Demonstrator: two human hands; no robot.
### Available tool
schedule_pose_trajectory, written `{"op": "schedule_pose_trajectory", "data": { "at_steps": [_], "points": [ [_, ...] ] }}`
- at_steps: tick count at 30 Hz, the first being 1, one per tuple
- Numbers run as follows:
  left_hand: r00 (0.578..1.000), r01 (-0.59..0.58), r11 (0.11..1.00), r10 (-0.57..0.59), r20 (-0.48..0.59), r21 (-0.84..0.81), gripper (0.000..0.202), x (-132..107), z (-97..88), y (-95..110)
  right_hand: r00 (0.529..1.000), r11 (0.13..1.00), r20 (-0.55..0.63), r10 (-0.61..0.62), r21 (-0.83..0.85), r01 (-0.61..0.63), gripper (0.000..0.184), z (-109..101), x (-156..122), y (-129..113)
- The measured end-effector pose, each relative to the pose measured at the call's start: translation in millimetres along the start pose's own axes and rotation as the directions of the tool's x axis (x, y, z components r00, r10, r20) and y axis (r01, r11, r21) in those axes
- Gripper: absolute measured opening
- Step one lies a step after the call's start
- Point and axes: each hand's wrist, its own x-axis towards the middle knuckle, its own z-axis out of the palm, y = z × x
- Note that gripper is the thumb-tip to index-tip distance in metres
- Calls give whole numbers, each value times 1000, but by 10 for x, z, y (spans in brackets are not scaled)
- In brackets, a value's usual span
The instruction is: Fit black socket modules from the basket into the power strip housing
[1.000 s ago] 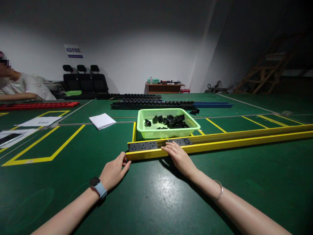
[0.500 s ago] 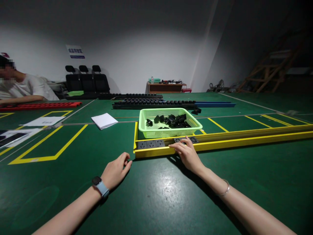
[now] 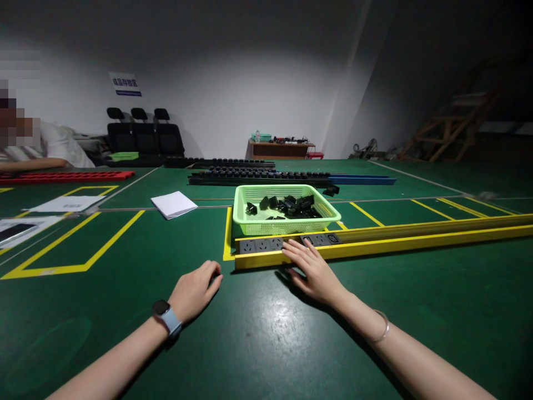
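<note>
A long yellow rail [image 3: 395, 241] lies across the green table, with dark socket modules [image 3: 260, 245] set into its left end. My right hand [image 3: 314, 270] rests flat on the rail's near edge, fingers stretched out beside the modules. My left hand [image 3: 194, 291] lies on the table a little left of the rail's end, fingers loosely curled, touching nothing, with a watch on that wrist. Behind the rail stands a light green basket [image 3: 250, 219] holding several black plug parts [image 3: 293, 204].
Black strips [image 3: 258, 176], a blue strip [image 3: 362, 180] and a red strip [image 3: 62, 177] lie farther back. White papers [image 3: 174, 204] sit at the left among yellow floor-tape outlines [image 3: 75, 244]. Another person [image 3: 37, 147] leans on the table at far left. Black chairs [image 3: 144, 136] line the wall.
The yellow rail has slid to the right, away from my left hand, which stayed on the table. My right hand moved with the rail.
</note>
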Motion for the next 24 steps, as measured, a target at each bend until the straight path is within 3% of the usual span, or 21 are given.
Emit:
{"op": "schedule_pose_trajectory", "data": {
  "at_steps": [5, 12, 24],
  "points": [
    [1000, 3, 1000, -3, 8, 3, 19, 1, -6, -1, 998, 998, 40, -54, 17, 54, 53, 52, 50, -93],
    [1000, 2, 1000, -2, 10, 17, 19, 3, -1, -6, 998, 999, 62, -29, 16, 28, 49, 63, 61, -101],
    [1000, 1, 1000, -2, 17, 28, 19, 3, 2, -6, 999, 999, -30, 37, -16, -38, 43, 86, 24, -41]
  ]
}}
